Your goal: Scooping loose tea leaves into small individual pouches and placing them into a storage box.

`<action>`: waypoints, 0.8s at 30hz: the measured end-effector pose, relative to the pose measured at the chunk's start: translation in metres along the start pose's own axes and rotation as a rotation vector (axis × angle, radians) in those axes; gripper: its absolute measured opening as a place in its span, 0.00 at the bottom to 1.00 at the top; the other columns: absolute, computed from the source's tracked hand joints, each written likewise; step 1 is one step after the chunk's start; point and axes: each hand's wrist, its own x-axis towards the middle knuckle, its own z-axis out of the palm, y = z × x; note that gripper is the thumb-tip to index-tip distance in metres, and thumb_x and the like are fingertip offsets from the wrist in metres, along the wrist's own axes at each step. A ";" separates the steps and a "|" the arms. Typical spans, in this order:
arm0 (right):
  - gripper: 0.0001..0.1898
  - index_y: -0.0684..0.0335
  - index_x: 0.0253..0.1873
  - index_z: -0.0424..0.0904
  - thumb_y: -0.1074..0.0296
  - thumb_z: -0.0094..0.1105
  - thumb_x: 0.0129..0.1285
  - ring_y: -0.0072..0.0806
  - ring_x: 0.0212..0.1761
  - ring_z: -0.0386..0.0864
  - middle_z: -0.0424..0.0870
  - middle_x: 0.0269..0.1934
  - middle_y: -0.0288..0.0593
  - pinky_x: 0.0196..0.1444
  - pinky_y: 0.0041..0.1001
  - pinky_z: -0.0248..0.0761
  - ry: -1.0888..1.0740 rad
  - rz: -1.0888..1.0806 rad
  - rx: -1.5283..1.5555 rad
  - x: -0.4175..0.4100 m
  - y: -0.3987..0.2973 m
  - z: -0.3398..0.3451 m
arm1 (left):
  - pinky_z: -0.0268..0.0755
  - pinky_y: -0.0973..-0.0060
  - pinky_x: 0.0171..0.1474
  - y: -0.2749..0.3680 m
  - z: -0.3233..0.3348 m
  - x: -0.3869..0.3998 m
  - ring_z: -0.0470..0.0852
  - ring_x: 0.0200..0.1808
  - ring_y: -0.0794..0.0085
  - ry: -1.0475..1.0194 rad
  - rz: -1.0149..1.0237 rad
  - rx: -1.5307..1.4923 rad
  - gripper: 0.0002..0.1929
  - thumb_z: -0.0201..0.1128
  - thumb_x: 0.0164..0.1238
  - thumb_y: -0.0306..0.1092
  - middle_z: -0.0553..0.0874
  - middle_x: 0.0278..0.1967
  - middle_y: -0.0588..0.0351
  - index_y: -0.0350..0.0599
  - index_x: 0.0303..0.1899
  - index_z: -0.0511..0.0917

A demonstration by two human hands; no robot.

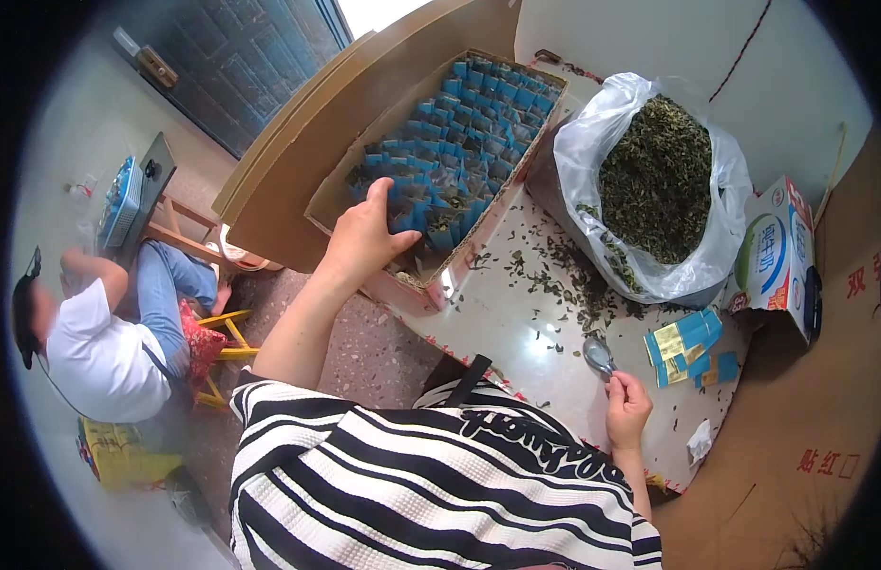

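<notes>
My left hand (365,231) hovers at the near end of a cardboard tray (440,288), thumb and fingers spread; nothing shows between them. Rows of blue packets (447,153) stand upright in the tray, some with dried leaves at their tops. In my right hand (628,407) is the handle of a metal spoon (598,354), its bowl just above or on the white tabletop (511,342). Beyond it, dried green leaves (657,171) fill a container lined with a clear plastic bag (729,153). Flat blue and gold packets (686,349) lie right of the spoon.
Loose leaf bits (554,263) are scattered between tray and bag. A milk carton box (768,249) stands at the right, near a crumpled white tissue (699,438). Cardboard sheets (291,164) lean behind the tray. At far left a person (105,356) sits beside a blue basket (121,203).
</notes>
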 end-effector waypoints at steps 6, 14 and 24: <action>0.04 0.68 0.43 0.83 0.78 0.60 0.65 0.21 0.29 0.80 0.83 0.30 0.39 0.33 0.21 0.74 0.009 0.010 0.011 -0.002 -0.003 -0.002 | 0.77 0.58 0.53 0.000 0.006 0.000 0.84 0.50 0.44 -0.014 0.017 0.088 0.38 0.77 0.53 0.44 0.85 0.45 0.35 0.42 0.63 0.67; 0.04 0.67 0.41 0.83 0.79 0.63 0.61 0.42 0.36 0.83 0.85 0.35 0.50 0.41 0.32 0.76 0.093 -0.094 -0.097 0.009 -0.026 -0.016 | 0.75 0.64 0.36 -0.018 0.012 -0.006 0.82 0.29 0.60 0.194 0.242 0.102 0.35 0.78 0.51 0.43 0.82 0.27 0.48 0.43 0.61 0.73; 0.07 0.64 0.45 0.82 0.72 0.58 0.66 0.48 0.37 0.81 0.83 0.35 0.52 0.39 0.41 0.74 0.525 -0.011 -0.528 0.035 0.037 -0.098 | 0.74 0.78 0.38 0.074 0.008 -0.058 0.79 0.32 0.74 0.088 0.569 -0.304 0.20 0.72 0.57 0.24 0.80 0.35 0.54 0.37 0.52 0.78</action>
